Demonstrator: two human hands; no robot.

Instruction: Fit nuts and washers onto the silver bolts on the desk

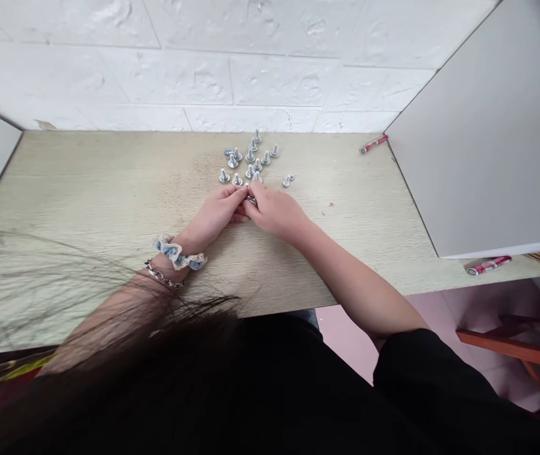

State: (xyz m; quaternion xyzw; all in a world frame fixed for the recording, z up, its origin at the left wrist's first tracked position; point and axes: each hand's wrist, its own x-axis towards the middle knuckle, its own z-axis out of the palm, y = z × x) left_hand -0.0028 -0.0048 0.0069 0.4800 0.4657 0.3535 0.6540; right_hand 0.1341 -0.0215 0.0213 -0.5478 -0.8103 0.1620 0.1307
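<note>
White brick-patterned wall meets the back edge of a pale wood-grain bench. Midway toward its front edge, left hand and right hand pinch together a small silver metal piece — partly hidden by fingers — while silver flanged metal bolts stand nearer the back edge.

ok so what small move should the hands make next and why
Probably stand the bolt down beside the other bolts: the left hand and right hand pinch it at their fingertips, and most of the others stand shank up close by. The fingers partly hide it, so I can't tell if it's ready.
</note>
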